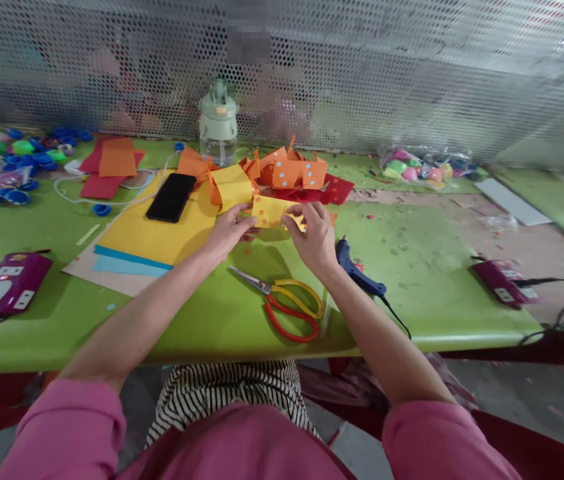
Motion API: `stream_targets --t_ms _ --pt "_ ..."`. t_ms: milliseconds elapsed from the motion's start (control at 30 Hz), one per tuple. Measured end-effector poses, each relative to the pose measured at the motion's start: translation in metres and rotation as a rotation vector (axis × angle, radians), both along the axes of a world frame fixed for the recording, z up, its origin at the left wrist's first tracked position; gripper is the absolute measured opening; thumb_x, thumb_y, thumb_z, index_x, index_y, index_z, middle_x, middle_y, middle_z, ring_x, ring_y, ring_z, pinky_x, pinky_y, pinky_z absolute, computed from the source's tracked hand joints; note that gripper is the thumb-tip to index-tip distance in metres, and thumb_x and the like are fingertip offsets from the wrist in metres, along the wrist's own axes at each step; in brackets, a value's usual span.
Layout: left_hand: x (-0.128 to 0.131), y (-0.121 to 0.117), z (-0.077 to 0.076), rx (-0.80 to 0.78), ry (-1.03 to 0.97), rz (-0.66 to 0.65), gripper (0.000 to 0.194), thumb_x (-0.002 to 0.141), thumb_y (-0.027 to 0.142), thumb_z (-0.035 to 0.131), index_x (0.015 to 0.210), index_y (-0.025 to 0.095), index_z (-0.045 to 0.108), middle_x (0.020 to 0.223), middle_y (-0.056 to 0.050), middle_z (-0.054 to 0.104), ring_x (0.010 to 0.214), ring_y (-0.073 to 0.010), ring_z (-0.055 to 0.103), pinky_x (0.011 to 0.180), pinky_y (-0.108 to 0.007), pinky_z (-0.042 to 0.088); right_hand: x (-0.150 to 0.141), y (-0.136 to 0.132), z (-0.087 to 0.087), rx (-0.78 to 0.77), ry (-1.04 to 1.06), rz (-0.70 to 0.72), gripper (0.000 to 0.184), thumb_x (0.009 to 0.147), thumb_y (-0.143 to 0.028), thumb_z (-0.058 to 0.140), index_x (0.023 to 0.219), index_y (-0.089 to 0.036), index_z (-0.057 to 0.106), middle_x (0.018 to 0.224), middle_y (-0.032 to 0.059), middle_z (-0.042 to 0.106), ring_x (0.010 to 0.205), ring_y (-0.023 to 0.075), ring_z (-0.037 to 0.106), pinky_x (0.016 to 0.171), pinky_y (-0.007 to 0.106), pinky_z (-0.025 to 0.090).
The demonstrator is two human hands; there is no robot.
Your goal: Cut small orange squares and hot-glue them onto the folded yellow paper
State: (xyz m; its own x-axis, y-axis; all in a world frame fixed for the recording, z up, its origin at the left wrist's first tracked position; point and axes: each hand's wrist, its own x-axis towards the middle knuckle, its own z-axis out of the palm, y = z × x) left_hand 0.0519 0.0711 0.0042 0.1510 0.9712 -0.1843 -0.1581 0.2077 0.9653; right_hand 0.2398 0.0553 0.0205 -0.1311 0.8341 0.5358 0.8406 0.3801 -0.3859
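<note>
Both of my hands hold a small yellow paper piece (268, 211) dotted with orange squares, just above the green table (212, 320). My left hand (229, 230) pinches its left edge. My right hand (312, 237) pinches its right edge. Behind it lie a curled yellow sheet (232, 185) and a pile of orange paper shapes (287, 170) on red paper. Red and yellow scissors (287, 303) lie shut on the table in front of my hands. A blue glue gun (357, 270) rests by my right wrist.
A black phone (171, 197) lies on stacked yellow and blue sheets (152, 247). A green-lidded bottle (218, 123) stands at the back. Purple power strips (7, 283) (502, 281) sit left and right. Blue bottle caps (7, 167) crowd the far left. A perforated metal screen (412, 73) backs the table.
</note>
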Motion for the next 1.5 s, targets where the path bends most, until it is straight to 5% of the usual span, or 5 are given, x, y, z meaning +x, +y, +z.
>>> stream_targets --t_ms 100,267,533,700,1500 --pt "0.002 -0.001 0.002 -0.018 -0.019 -0.042 0.028 0.088 0.016 0.064 0.115 0.019 0.062 0.092 -0.002 0.076 0.073 -0.0095 0.072 0.061 -0.016 0.051 0.001 0.011 0.012 0.037 -0.123 -0.011 0.027 0.097 -0.037 0.05 0.115 -0.025 0.066 0.122 0.0111 0.068 0.118 0.0313 0.055 0.096 0.047 0.042" --pt "-0.001 -0.002 0.006 -0.054 -0.009 -0.1 0.015 0.082 0.02 0.07 0.097 0.019 0.067 0.084 0.001 0.073 0.073 -0.0103 0.07 0.069 -0.022 0.055 0.006 0.028 0.025 -0.168 -0.175 0.14 0.029 0.1 -0.031 0.045 0.09 -0.021 0.07 0.092 0.0073 0.075 0.094 0.0255 0.063 0.091 0.044 0.041" --pt "-0.001 -0.007 0.012 -0.032 0.071 -0.161 0.006 0.081 0.014 0.068 0.075 0.016 0.068 0.067 0.004 0.064 0.06 -0.0052 0.058 0.067 -0.019 0.052 0.01 0.032 0.025 -0.096 -0.183 0.347 0.029 0.099 -0.04 0.05 0.089 -0.023 0.07 0.093 0.0066 0.073 0.092 0.0234 0.062 0.087 0.04 0.044" --pt "0.003 -0.009 0.016 -0.09 -0.022 -0.083 0.004 0.081 0.015 0.07 0.078 0.016 0.067 0.07 0.003 0.066 0.059 -0.0053 0.06 0.066 -0.019 0.054 0.007 0.013 0.02 0.093 -0.128 0.217 0.022 0.097 -0.039 0.054 0.107 -0.027 0.07 0.123 0.0078 0.067 0.119 0.0292 0.054 0.103 0.051 0.038" --pt "0.003 -0.015 0.013 0.254 0.261 -0.078 0.013 0.088 0.018 0.061 0.095 0.02 0.071 0.081 0.002 0.07 0.065 -0.0079 0.061 0.063 -0.017 0.051 -0.015 0.012 0.017 0.128 -0.296 0.195 0.026 0.096 -0.045 0.054 0.097 -0.026 0.072 0.109 0.0064 0.065 0.112 0.03 0.051 0.096 0.051 0.039"
